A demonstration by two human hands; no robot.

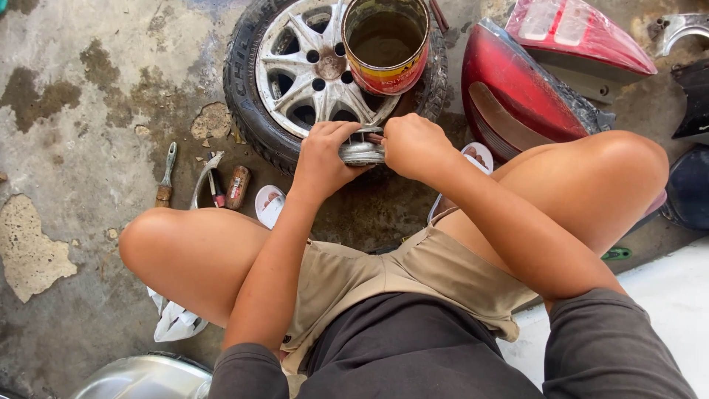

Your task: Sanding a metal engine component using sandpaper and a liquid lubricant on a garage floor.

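Observation:
My left hand (323,154) and my right hand (413,146) both grip a small round silver metal part (361,151) between them, held just above my knees. Right behind it lies a car wheel (295,66) flat on the concrete, with a silver alloy rim and black tyre. An open tin can (385,44) with a red and yellow label, holding murky brown liquid, stands on the wheel's rim.
A screwdriver with a wooden handle (165,177), a curved metal tool (204,176) and a brown cylinder (237,187) lie on the floor at left. Red car tail lights (517,96) lie at right. White sandals (270,205) are by my legs.

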